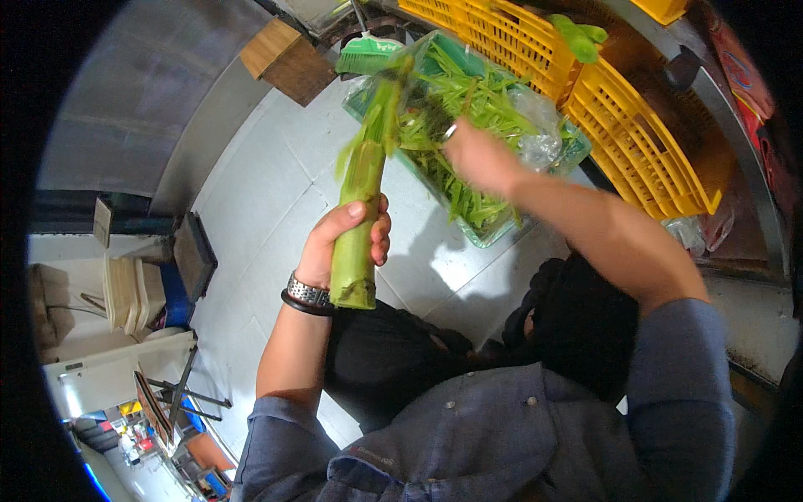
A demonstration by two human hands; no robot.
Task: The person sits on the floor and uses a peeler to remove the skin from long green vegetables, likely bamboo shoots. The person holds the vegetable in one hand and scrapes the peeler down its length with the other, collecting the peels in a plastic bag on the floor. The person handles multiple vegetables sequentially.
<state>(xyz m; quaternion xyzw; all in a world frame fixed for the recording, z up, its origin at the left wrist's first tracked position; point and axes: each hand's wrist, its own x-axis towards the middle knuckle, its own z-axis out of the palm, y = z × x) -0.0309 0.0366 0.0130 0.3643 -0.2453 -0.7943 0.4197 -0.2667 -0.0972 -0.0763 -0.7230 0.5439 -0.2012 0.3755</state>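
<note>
My left hand (352, 235) grips a thick green vegetable stalk (361, 213), its cut base towards me and its leafy end pointing away. Loose green strips hang at the far end. My right hand (473, 154), blurred, is closed above a green plastic crate (478, 240); a small shiny metal part (450, 132) shows at its fingers, probably of a tool whose kind I cannot tell. Green peelings (486, 110) fill the crate, together with a clear plastic bag (538, 125).
Yellow plastic crates (633, 138) stand at the right, with green peeled-looking vegetables (577, 39) on top. A green broom (370, 53) and a wooden box (288, 59) stand beyond the crate. At the left are stacked cream baskets (133, 295) and a folding stand (182, 395).
</note>
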